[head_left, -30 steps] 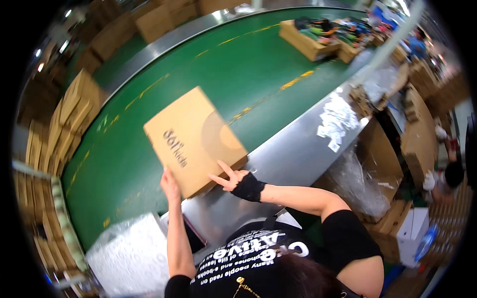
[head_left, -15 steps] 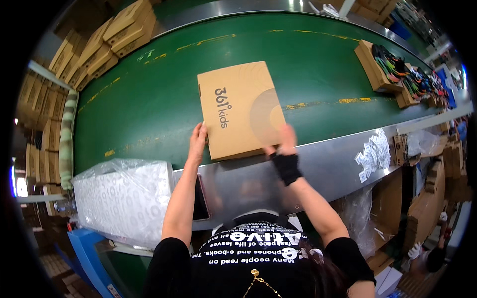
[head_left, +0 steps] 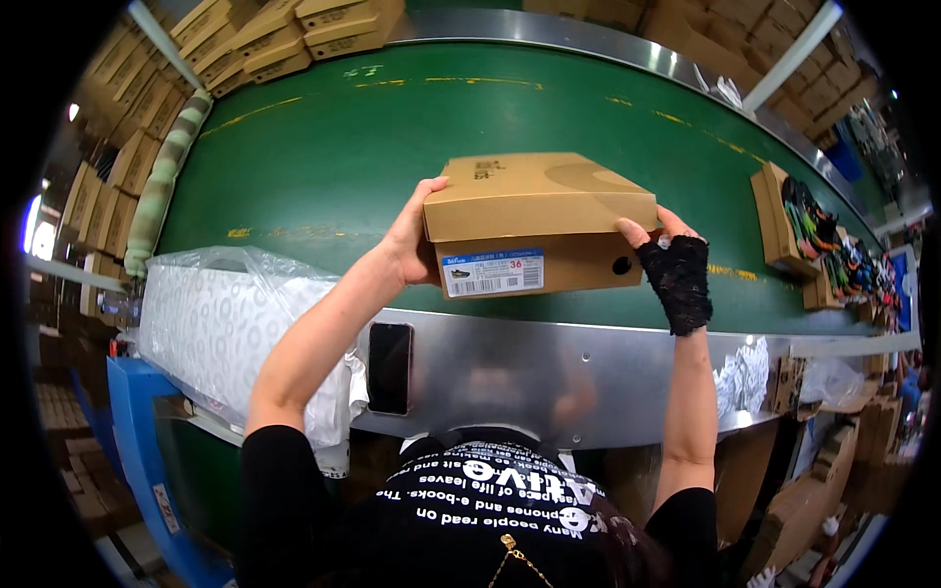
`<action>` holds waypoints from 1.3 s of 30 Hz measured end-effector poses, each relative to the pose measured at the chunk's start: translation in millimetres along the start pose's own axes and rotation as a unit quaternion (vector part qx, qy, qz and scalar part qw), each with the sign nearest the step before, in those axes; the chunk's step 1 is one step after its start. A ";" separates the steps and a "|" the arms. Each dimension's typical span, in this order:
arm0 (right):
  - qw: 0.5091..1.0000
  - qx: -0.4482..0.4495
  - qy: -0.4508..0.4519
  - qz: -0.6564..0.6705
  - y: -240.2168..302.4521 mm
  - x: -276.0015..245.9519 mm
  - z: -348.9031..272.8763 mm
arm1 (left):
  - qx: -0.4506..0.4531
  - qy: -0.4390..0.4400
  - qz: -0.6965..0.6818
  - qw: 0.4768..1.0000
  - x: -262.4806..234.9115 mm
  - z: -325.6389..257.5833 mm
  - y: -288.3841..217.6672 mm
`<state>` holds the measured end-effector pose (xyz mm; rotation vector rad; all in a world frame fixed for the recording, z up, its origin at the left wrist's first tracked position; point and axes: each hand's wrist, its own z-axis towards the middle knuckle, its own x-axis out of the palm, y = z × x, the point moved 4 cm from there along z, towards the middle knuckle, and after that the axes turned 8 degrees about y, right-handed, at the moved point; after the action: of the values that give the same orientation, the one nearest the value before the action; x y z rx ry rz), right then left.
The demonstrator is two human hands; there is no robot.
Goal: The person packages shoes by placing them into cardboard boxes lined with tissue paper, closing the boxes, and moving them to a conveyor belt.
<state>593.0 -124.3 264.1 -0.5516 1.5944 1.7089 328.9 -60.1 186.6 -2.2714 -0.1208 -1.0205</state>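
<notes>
A brown cardboard shoe box with its lid on is held between my two hands over the near part of the green belt. It is tilted, so its front end with a white and blue label faces me. My left hand grips the box's left end, thumb near the lid's top corner. On the right end, my right hand, in a black fingerless glove, has its thumb on the lid's front edge and its fingers behind the corner.
A dark phone lies on the metal ledge. Left of it sits a plastic-wrapped stack of patterned white paper. White paper slips are heaped at the right. Open boxes with colourful shoes stand on the belt's right; closed boxes are stacked far left.
The box has been lifted off the belt, moved right and tipped so its labelled end shows. My right hand has gone from its near edge to grip the right end.
</notes>
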 end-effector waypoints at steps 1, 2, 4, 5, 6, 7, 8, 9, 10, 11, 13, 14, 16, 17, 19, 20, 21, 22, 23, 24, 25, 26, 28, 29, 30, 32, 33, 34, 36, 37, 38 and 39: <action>1.000 -0.010 0.000 -0.003 11.0 -6.3 2.1 | -0.031 0.009 -0.009 0.999 5.7 -11.8 -1.8; 1.000 -0.021 0.006 -0.004 20.0 -6.6 3.3 | -0.028 0.010 -0.012 0.999 4.2 -22.2 -2.3; 0.999 -0.044 0.009 -0.009 29.5 -3.4 7.6 | -0.024 0.009 -0.019 0.999 -1.4 -43.5 -1.3; 0.999 -0.047 0.014 -0.007 37.0 -5.0 8.2 | -0.032 -0.017 0.000 0.999 2.4 -57.9 -1.4; 0.998 -0.056 0.024 -0.001 45.5 -3.8 10.2 | -0.026 -0.028 -0.008 0.999 3.3 -71.9 -0.7; 0.997 -0.072 0.034 -0.020 53.9 -1.9 12.3 | -0.019 -0.040 -0.017 0.999 2.8 -85.7 1.2; 0.995 -0.086 0.039 -0.023 64.0 0.6 12.5 | -0.013 -0.049 -0.025 0.998 1.0 -99.0 3.0; 0.994 -0.100 0.043 -0.027 75.0 2.1 12.4 | -0.006 -0.085 -0.034 0.996 -3.4 -112.2 2.9; 0.992 -0.115 0.047 -0.031 84.5 5.8 13.3 | 0.011 -0.105 -0.045 0.993 -6.1 -127.2 3.7; 0.987 -0.149 0.061 -0.018 89.4 13.9 17.1 | 0.030 -0.125 -0.056 0.990 -7.1 -143.0 3.8; 0.979 -0.183 0.088 0.014 99.4 30.4 21.0 | 0.065 -0.175 -0.094 0.978 -5.5 -169.5 14.7; 0.977 -0.193 0.090 0.029 111.7 39.6 19.7 | 0.092 -0.170 -0.096 0.976 -12.8 -186.5 13.9; 0.964 -0.222 0.128 0.067 126.6 67.1 20.8 | 0.148 -0.168 -0.108 0.969 -30.7 -219.9 21.6; 0.957 -0.239 0.137 0.087 131.4 82.8 19.6 | 0.191 -0.168 -0.128 0.958 -40.7 -237.7 28.0; 0.952 -0.200 0.203 0.110 143.1 102.0 14.2 | 0.239 -0.193 -0.150 0.940 -43.6 -274.3 37.9; 0.944 -0.206 0.226 0.124 144.4 111.5 11.0 | 0.269 -0.203 -0.165 0.927 -44.7 -293.2 45.7; 0.938 -0.203 0.248 0.132 144.2 122.5 8.0 | 0.289 -0.232 -0.171 0.913 -50.7 -312.8 55.0; 0.931 -0.199 0.271 0.139 142.1 133.8 4.9 | 0.312 -0.246 -0.192 0.897 -59.0 -331.0 65.6; 0.928 -0.207 0.285 0.123 136.6 144.4 2.4 | 0.335 -0.254 -0.206 0.884 -66.2 -348.2 76.5; 0.923 -0.215 0.299 0.108 129.9 155.0 0.2 | 0.358 -0.264 -0.220 0.868 -68.6 -365.8 87.1; 0.920 -0.232 0.299 0.105 119.5 163.6 0.1 | 0.376 -0.286 -0.228 0.851 -66.0 -379.8 93.3; 0.917 -0.247 0.296 0.104 110.6 169.0 -0.7 | 0.397 -0.305 -0.238 0.832 -72.7 -393.1 100.5; 0.911 -0.222 0.336 0.084 103.5 176.2 -7.4 | 0.434 -0.346 -0.256 0.792 -93.8 -424.7 124.9; 0.918 -0.197 0.337 0.068 92.0 177.3 -4.6 | 0.461 -0.372 -0.277 0.756 -103.6 -434.5 128.5; 0.917 -0.188 0.345 0.064 83.2 182.2 -0.9 | 0.494 -0.348 -0.281 0.746 -116.4 -447.1 136.3; 0.926 -0.154 0.341 0.054 54.1 186.0 6.0 | 0.540 -0.380 -0.261 0.704 -122.1 -462.3 146.4; 0.922 -0.126 0.354 0.093 49.3 184.8 5.4 | 0.577 -0.386 -0.282 0.662 -133.3 -466.0 157.0; 0.933 -0.134 0.327 0.071 29.5 178.4 8.9 | 0.584 -0.364 -0.256 0.679 -169.4 -460.0 165.8; 0.934 -0.070 0.346 0.055 11.4 171.8 8.8 | 0.527 -0.497 -0.380 0.575 -193.2 -447.4 192.4; 0.938 -0.089 0.330 0.066 -4.1 175.1 7.8 | 0.537 -0.490 -0.428 0.537 -190.3 -435.5 192.4; 0.943 -0.095 0.305 0.089 -8.8 170.0 2.2 | 0.526 -0.477 -0.447 0.544 -198.6 -420.6 191.4; 0.948 -0.120 0.275 0.106 -27.3 178.8 0.1 | 0.526 -0.425 -0.358 0.644 -211.1 -400.2 180.8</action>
<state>497.7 -86.6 115.1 -1.0887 1.8853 2.0452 -15.1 -402.6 144.3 -1.2982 -1.6404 0.0654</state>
